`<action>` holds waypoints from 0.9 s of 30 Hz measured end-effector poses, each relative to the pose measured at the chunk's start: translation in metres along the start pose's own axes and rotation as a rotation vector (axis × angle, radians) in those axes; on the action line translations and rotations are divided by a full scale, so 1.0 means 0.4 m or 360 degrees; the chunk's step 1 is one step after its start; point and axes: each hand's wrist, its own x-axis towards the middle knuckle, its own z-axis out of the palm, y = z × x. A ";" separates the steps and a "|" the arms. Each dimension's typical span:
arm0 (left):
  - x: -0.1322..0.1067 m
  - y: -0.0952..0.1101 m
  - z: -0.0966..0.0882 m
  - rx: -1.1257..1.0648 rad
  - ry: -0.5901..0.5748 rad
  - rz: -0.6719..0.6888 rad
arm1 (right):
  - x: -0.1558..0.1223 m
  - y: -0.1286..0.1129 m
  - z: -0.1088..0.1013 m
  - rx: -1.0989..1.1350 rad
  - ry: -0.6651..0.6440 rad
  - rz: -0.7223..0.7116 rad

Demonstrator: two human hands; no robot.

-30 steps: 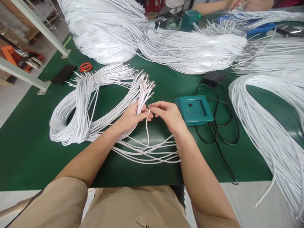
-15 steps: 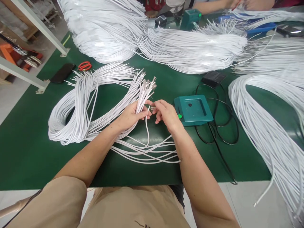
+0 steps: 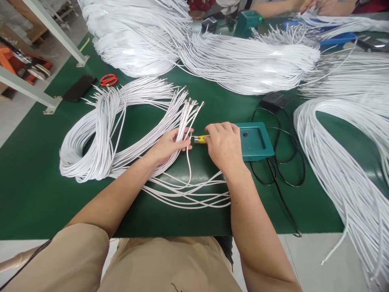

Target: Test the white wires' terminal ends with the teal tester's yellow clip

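Note:
My left hand (image 3: 173, 146) is closed around a bunch of white cables (image 3: 183, 121), their metal-tipped ends pointing up and away. One cable end bends down near my left fingertips. My right hand (image 3: 225, 144) has its fingers curled over the rear of a small yellow piece with a metal tip (image 3: 201, 139), which points at my left fingers. What lies under the right palm is hidden. Beneath and beside that hand is a teal box with a recessed top (image 3: 264, 153). The held cables run into a large coil of white cables (image 3: 88, 150) on the left.
Big white cable bundles (image 3: 249, 69) lie across the back and another (image 3: 328, 158) hangs over the right edge. A black adapter (image 3: 275, 101) and black cord lie beside the box. A phone (image 3: 79, 88) and red-handled scissors (image 3: 108, 80) lie back left. A co-worker's hands (image 3: 326, 6) are opposite.
My right hand has drawn slightly right and turned over, away from my left fingertips, and the yellow piece now shows. My left hand still grips the cables. The box's green light is now covered.

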 end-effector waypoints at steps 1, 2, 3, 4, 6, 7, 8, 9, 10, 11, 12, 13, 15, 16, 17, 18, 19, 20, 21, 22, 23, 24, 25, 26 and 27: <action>0.002 -0.003 0.001 0.0022 0.0010 0.0009 | 0.000 0.008 -0.001 -0.0046 -0.0041 0.0003; 0.004 -0.006 0.003 0.0049 0.0017 0.0014 | 0.000 0.014 -0.001 -0.0064 -0.0089 -0.0003; 0.005 -0.009 0.004 0.0078 0.0027 0.0019 | 0.000 0.020 0.000 -0.0062 -0.0131 -0.0012; 0.006 -0.011 0.006 0.0106 0.0036 0.0028 | 0.001 0.025 0.000 -0.0051 -0.0160 -0.0017; 0.008 -0.016 0.010 0.0151 0.0049 0.0049 | 0.001 0.031 0.001 -0.0028 -0.0184 -0.0019; 0.009 -0.018 0.012 0.0174 0.0055 0.0059 | 0.002 0.033 0.001 -0.0022 -0.0187 -0.0022; 0.010 -0.021 0.013 0.0199 0.0057 0.0065 | 0.002 0.034 0.001 -0.0019 -0.0183 -0.0024; 0.012 -0.023 0.015 0.0229 0.0061 0.0069 | 0.003 0.035 0.001 -0.0020 -0.0172 -0.0023; 0.013 -0.026 0.016 0.0262 0.0071 0.0071 | 0.003 0.035 0.001 -0.0022 -0.0158 -0.0017; 0.015 -0.030 0.018 0.0294 0.0088 0.0075 | 0.004 0.035 0.002 -0.0025 -0.0144 -0.0006; 0.017 -0.033 0.019 0.0318 0.0106 0.0075 | 0.005 0.036 0.003 -0.0030 -0.0129 0.0007; 0.019 -0.037 0.019 0.0336 0.0122 0.0075 | 0.006 0.036 0.005 -0.0035 -0.0118 0.0019; 0.023 -0.046 0.021 0.0360 0.0149 0.0070 | 0.008 0.037 0.008 -0.0050 -0.0108 0.0029; 0.025 -0.049 0.021 0.0369 0.0158 0.0066 | 0.008 0.037 0.009 -0.0057 -0.0109 0.0028; 0.026 -0.052 0.021 0.0376 0.0163 0.0061 | 0.008 0.037 0.009 -0.0063 -0.0113 0.0022; 0.027 -0.053 0.021 0.0379 0.0167 0.0056 | 0.007 0.036 0.008 -0.0066 -0.0116 0.0008; 0.027 -0.054 0.022 0.0376 0.0170 0.0050 | 0.004 0.036 0.005 -0.0068 -0.0109 -0.0001; 0.027 -0.053 0.022 0.0365 0.0168 0.0040 | 0.001 0.036 0.002 -0.0077 -0.0079 0.0008; 0.026 -0.052 0.022 0.0348 0.0166 0.0027 | -0.002 0.036 -0.001 -0.0098 -0.0025 0.0044; 0.025 -0.049 0.022 0.0330 0.0162 0.0010 | -0.006 0.037 -0.003 -0.0134 0.0047 0.0117; 0.024 -0.047 0.022 0.0311 0.0158 -0.0011 | -0.011 0.038 -0.004 -0.0179 0.0128 0.0223; 0.023 -0.044 0.022 0.0293 0.0155 -0.0031 | -0.014 0.041 -0.004 -0.0225 0.0203 0.0343; 0.022 -0.041 0.021 0.0277 0.0150 -0.0051 | -0.018 0.044 -0.002 -0.0261 0.0254 0.0448; 0.022 -0.038 0.019 0.0262 0.0144 -0.0066 | -0.021 0.048 0.002 -0.0283 0.0279 0.0520; 0.021 -0.035 0.017 0.0247 0.0138 -0.0072 | -0.023 0.052 0.006 -0.0289 0.0282 0.0556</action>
